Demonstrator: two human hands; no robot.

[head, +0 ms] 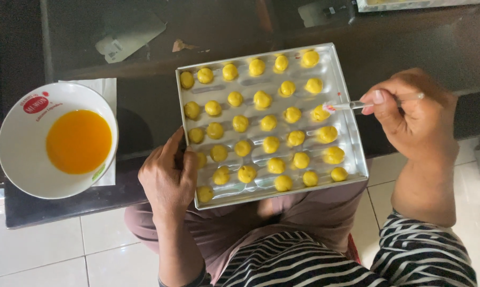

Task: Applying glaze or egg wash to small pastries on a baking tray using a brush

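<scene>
Glazing is under way: your right hand (410,114) pinches a brush (357,105), its tip on a dough ball (320,113) at the tray's (351,154) right side, while your left hand (168,178) grips the tray's left edge. Left of the tray sits the yolk bowl (17,154); you likely reload there next.

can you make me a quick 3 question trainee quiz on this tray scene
1. True or false: the left hand holds the edge of the metal tray.
2. What does the right hand hold? A) a spoon B) a small brush C) a knife
3. Fill in: the white bowl left of the tray holds a ____ liquid.

Key: 1 true. 2 B, its tip on a yellow dough ball. 3 orange-yellow.
</scene>
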